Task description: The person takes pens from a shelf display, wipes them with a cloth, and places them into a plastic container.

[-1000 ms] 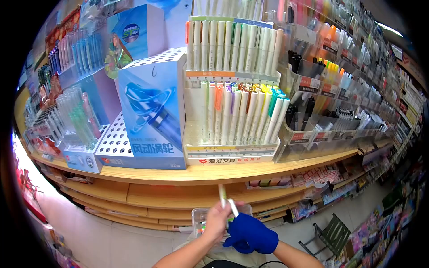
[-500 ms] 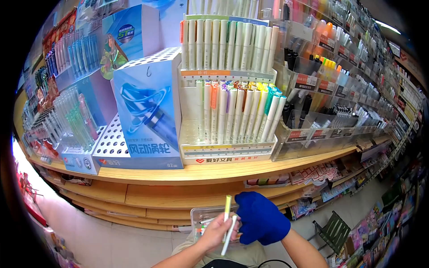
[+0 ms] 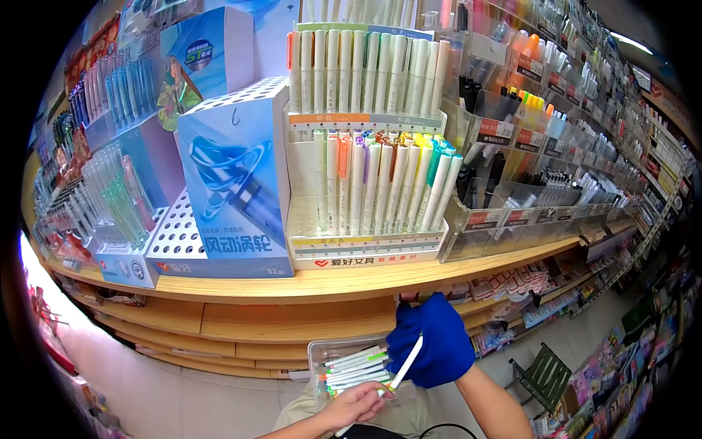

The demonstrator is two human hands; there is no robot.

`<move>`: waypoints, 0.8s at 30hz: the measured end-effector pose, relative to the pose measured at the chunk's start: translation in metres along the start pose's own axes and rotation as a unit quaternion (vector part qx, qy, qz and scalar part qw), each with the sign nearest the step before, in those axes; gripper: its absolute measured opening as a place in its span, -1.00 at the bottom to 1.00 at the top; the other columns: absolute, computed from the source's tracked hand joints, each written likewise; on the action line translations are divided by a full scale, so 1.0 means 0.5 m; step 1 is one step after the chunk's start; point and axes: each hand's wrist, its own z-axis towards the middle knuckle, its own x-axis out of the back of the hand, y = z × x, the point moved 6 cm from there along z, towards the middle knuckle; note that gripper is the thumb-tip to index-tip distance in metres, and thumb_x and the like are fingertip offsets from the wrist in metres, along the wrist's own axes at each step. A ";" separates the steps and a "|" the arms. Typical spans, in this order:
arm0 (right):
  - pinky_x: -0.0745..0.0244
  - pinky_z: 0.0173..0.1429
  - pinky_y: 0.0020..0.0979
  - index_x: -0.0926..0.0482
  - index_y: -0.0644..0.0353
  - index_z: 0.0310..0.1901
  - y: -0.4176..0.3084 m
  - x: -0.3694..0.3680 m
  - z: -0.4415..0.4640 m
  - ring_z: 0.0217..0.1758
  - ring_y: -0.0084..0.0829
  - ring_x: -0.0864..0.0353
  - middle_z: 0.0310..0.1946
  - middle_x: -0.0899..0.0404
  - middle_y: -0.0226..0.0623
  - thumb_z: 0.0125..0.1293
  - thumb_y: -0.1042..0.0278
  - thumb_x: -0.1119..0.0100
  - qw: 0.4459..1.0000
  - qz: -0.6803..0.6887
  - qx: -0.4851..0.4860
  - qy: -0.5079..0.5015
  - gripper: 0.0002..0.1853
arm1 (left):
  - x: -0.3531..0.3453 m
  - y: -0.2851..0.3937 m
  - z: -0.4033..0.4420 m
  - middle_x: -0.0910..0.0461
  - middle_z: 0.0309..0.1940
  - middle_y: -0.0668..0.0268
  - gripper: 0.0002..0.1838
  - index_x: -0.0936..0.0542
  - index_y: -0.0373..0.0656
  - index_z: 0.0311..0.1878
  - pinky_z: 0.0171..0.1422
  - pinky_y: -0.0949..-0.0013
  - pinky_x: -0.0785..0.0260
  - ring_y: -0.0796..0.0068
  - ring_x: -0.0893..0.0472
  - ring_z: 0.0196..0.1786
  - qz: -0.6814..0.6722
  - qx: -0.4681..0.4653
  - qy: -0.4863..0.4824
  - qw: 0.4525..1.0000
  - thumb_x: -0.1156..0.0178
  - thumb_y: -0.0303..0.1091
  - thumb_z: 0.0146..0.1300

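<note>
My left hand [image 3: 360, 404] is closed around a white marker pen [image 3: 407, 364], which slants up to the right. A further white pen end [image 3: 344, 430] shows below this hand; whether it belongs to a second pen I cannot tell. Blue cloth [image 3: 431, 340] covers my right hand entirely, hiding its fingers. The held pen's upper end lies against or in front of the cloth. Beneath and left of the cloth, a clear plastic box [image 3: 313, 358] on my lap holds several white pens [image 3: 358, 372] with green and orange markings.
A wooden shelf [image 3: 351, 287] ahead carries a marker display stand [image 3: 365, 249], a blue display box [image 3: 234, 183] and clear racks of pens [image 3: 541, 146]. Lower shelves [image 3: 270, 322] run beneath. A green folding stool [image 3: 545, 377] stands on the floor at right.
My left hand has moved down, and the yellow-ended pen no longer stands up from it. The white pen now points up toward the cloth. More pens in the box show.
</note>
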 end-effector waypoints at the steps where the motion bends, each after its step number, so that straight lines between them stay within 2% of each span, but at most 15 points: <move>1: -0.18 -0.35 -0.30 -0.31 -0.04 -0.60 0.007 -0.004 -0.001 -0.52 -0.30 -0.37 -0.62 -0.32 -0.41 -0.34 0.15 -0.27 1.000 0.015 -0.012 0.006 -0.70 | 0.004 0.000 0.002 -0.30 -0.56 0.49 -0.74 -0.42 -0.20 0.00 -0.56 0.64 -0.01 0.77 -0.20 -0.60 0.055 -0.013 0.017 0.998 0.10 -0.26 0.40; 2: -0.16 -0.35 -0.30 -0.27 -0.04 -0.64 0.014 -0.008 -0.002 -0.53 -0.32 -0.36 -0.64 -0.28 -0.42 -0.32 0.17 -0.25 0.999 0.031 -0.024 0.012 -0.71 | 0.009 0.001 0.004 -0.30 -0.57 0.53 -0.75 -0.45 -0.18 -0.01 -0.55 0.65 0.00 0.80 -0.20 -0.59 0.109 -0.026 0.036 0.993 0.07 -0.25 0.39; 3: -0.16 -0.33 -0.31 -0.27 -0.04 -0.65 0.004 -0.008 -0.001 -0.53 -0.34 -0.35 -0.64 -0.27 -0.43 -0.32 0.20 -0.23 0.999 -0.028 0.024 0.029 -0.73 | 0.010 0.007 0.006 -0.30 -0.59 0.57 -0.75 -0.47 -0.16 -0.02 -0.55 0.66 0.00 0.82 -0.20 -0.58 0.164 -0.040 0.055 0.984 0.04 -0.24 0.38; 4: -0.16 -0.32 -0.31 -0.29 -0.02 -0.66 0.001 -0.010 -0.001 -0.52 -0.35 -0.35 -0.63 -0.27 -0.42 -0.34 0.21 -0.22 0.996 -0.068 0.052 0.040 -0.74 | -0.002 0.020 0.009 -0.28 -0.64 0.62 -0.78 -0.52 -0.17 -0.11 -0.55 0.64 0.01 0.84 -0.18 -0.60 0.148 -0.065 0.081 0.984 -0.03 -0.25 0.35; 6: -0.15 -0.30 -0.32 -0.32 0.01 -0.67 0.007 -0.016 -0.005 -0.50 -0.36 -0.35 -0.60 -0.28 -0.39 -0.38 0.22 -0.21 0.986 -0.131 0.081 0.061 -0.76 | -0.005 0.022 0.016 -0.29 -0.64 0.60 -0.81 -0.52 -0.16 -0.17 -0.55 0.64 0.00 0.83 -0.18 -0.61 0.151 -0.062 0.104 0.981 -0.03 -0.25 0.35; 9: -0.19 -0.25 -0.30 -0.43 0.07 -0.57 -0.020 -0.026 -0.019 -0.42 -0.31 -0.39 -0.52 -0.35 -0.31 -0.34 0.23 -0.22 0.965 -0.198 0.147 0.096 -0.76 | -0.004 0.021 0.028 -0.29 -0.64 0.58 -0.83 -0.50 -0.17 -0.26 -0.56 0.63 -0.01 0.80 -0.19 -0.62 0.150 -0.075 0.126 0.978 -0.02 -0.27 0.35; 12: -0.32 -0.30 -0.30 -0.44 0.13 -0.36 -0.040 -0.073 -0.044 -0.38 -0.27 -0.48 -0.44 -0.47 -0.25 -0.11 0.33 -0.19 0.929 -0.246 0.259 0.100 -0.78 | 0.003 0.024 0.039 -0.29 -0.64 0.55 -0.82 -0.45 -0.17 -0.34 -0.57 0.62 -0.02 0.78 -0.20 -0.62 0.094 -0.104 0.166 0.976 -0.01 -0.29 0.35; 14: -0.36 -0.30 -0.29 -0.43 0.15 -0.28 -0.044 -0.099 -0.056 -0.35 -0.24 -0.50 -0.41 -0.51 -0.21 -0.06 0.36 -0.20 0.926 -0.235 0.282 0.083 -0.74 | 0.011 0.039 0.040 -0.28 -0.64 0.54 -0.82 -0.42 -0.16 -0.36 -0.57 0.61 -0.02 0.77 -0.21 -0.62 0.037 -0.122 0.171 0.977 0.00 -0.31 0.36; 17: -0.35 -0.22 -0.24 -0.46 0.13 -0.28 -0.068 -0.118 -0.065 -0.30 -0.15 -0.47 -0.39 -0.49 -0.17 -0.21 0.27 -0.29 0.958 -0.162 0.232 0.045 -0.62 | 0.020 0.038 0.032 -0.28 -0.65 0.54 -0.83 -0.41 -0.16 -0.35 -0.57 0.63 -0.02 0.78 -0.22 -0.62 0.050 -0.097 0.146 0.983 -0.01 -0.30 0.36; 21: -0.33 -0.17 -0.24 -0.42 0.20 -0.30 -0.055 -0.125 -0.054 -0.26 -0.10 -0.43 -0.37 -0.49 -0.18 -0.24 0.31 -0.26 0.968 -0.209 0.112 -0.076 -0.62 | 0.063 0.088 0.021 -0.34 -0.60 0.53 -0.82 -0.46 -0.17 -0.33 -0.56 0.64 -0.06 0.79 -0.25 -0.60 0.069 -0.141 0.233 0.960 -0.07 -0.28 0.32; 22: -0.32 -0.18 -0.23 -0.41 0.21 -0.33 -0.028 -0.131 -0.057 -0.29 -0.09 -0.42 -0.42 -0.48 -0.18 -0.24 0.36 -0.22 0.977 -0.162 0.130 -0.047 -0.66 | 0.066 0.116 0.026 -0.29 -0.65 0.52 -0.84 -0.44 -0.21 -0.30 -0.62 0.61 0.03 0.76 -0.20 -0.67 0.097 -0.189 0.257 0.943 -0.08 -0.31 0.31; 24: -0.32 -0.19 -0.22 -0.43 0.20 -0.36 0.004 -0.150 -0.062 -0.32 -0.09 -0.42 -0.45 -0.48 -0.19 -0.23 0.40 -0.20 0.961 -0.208 0.167 -0.074 -0.70 | 0.044 0.172 0.040 -0.29 -0.65 0.52 -0.86 -0.45 -0.21 -0.31 -0.62 0.61 0.01 0.75 -0.21 -0.67 0.089 -0.227 0.252 0.936 -0.10 -0.35 0.29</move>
